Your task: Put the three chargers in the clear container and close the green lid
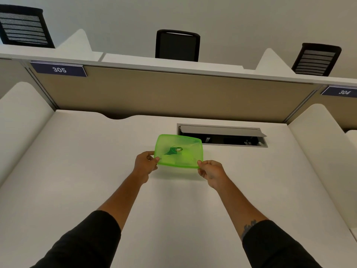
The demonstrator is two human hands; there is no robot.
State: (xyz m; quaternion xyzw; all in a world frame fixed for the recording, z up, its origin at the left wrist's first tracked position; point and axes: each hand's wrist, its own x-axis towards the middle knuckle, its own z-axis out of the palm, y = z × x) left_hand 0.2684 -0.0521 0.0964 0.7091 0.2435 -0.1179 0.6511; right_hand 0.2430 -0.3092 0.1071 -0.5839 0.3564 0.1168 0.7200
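Note:
A translucent green lid [179,151] with a round vent in its middle is held over the white desk [77,180], tilted slightly toward me. My left hand [145,164] pinches its near left corner. My right hand [211,172] pinches its near right corner. Whether the clear container sits beneath the lid I cannot tell; only a faint shadow shows under its front edge. No chargers are in sight.
An open grey cable hatch [222,135] is set into the desk just behind and right of the lid. A beige partition [173,93] with signs 305 and 304 closes the back. White side dividers flank the desk. Black chairs stand beyond the partition.

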